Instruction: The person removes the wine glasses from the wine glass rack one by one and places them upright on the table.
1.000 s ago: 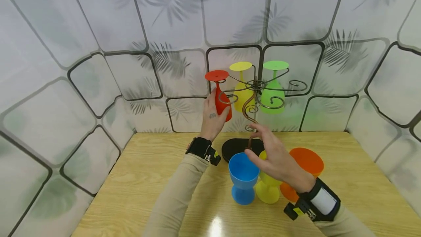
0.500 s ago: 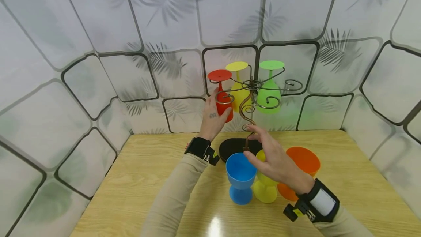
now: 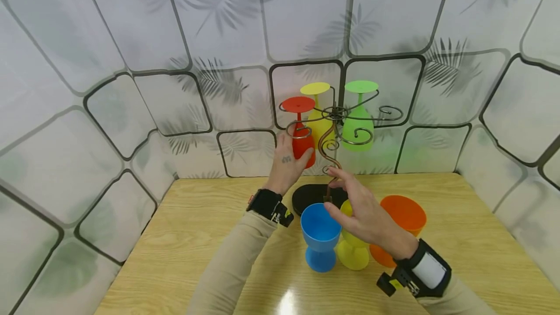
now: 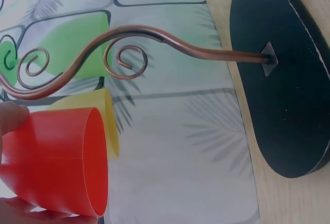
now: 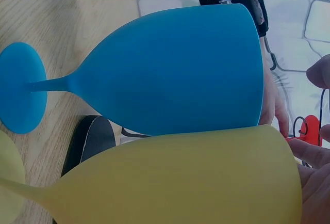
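My left hand (image 3: pixel 286 164) grips the bowl of a red plastic goblet (image 3: pixel 304 147), which hangs upside down at the left of a wire goblet rack (image 3: pixel 336 112). Its foot is above the curled arms, but I cannot tell whether its stem sits inside a curl. In the left wrist view the red bowl (image 4: pixel 51 154) lies between thumb and fingers. My right hand (image 3: pixel 365 213) has relaxed, spread fingers, in front of the rack's curved post and above a blue goblet (image 3: pixel 321 237) and a yellow goblet (image 3: pixel 355 254). The left wrist view shows the post (image 4: pixel 206 52) with no hand on it.
Upside down on the rack hang another yellow goblet (image 3: pixel 316 88) and a green goblet (image 3: pixel 358 125). An orange goblet (image 3: pixel 407 213) stands upright right of the others. The black oval base (image 3: pixel 304 198) rests on the wooden table (image 3: pixel 210 237), near the patterned backdrop.
The left hand has moved the red goblet right and slightly down, closer to the rack's post. My right hand has hardly moved, and the standing goblets keep their places.
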### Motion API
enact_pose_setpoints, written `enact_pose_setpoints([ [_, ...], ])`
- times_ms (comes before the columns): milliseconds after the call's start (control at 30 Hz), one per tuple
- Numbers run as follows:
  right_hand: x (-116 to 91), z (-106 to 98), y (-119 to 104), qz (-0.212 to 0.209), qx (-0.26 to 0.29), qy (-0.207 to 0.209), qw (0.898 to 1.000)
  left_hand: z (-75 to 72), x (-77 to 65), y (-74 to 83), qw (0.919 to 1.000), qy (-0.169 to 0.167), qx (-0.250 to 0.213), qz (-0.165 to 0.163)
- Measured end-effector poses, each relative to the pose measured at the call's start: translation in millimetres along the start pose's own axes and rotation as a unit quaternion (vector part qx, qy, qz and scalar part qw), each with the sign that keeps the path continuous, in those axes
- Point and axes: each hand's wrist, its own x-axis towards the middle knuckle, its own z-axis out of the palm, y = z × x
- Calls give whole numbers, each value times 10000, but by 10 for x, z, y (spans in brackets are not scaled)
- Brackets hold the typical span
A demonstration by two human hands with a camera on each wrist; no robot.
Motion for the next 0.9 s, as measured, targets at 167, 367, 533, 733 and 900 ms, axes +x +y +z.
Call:
enact_pose_setpoints([
  [167, -4, -8, -14, 69, 46, -58, 9999, 3, -42, 17, 9999, 62, -101, 60],
  [367, 2, -12, -27, 38, 87, -91, 9999, -40, -95, 38, 9993, -23, -377, -39],
  [533, 5, -12, -30, -21, 41, -108, 9999, -102, -154, 29, 9985, -86, -505, -214],
  [733, 24, -20, -47, -98, -42, -182, 9998, -184, -222, -1, 9985, -16, -515, -168],
  [900, 49, -33, -93, -146, -91, -269, 9995, -264, -297, -11, 9970, 38, -759, -134],
])
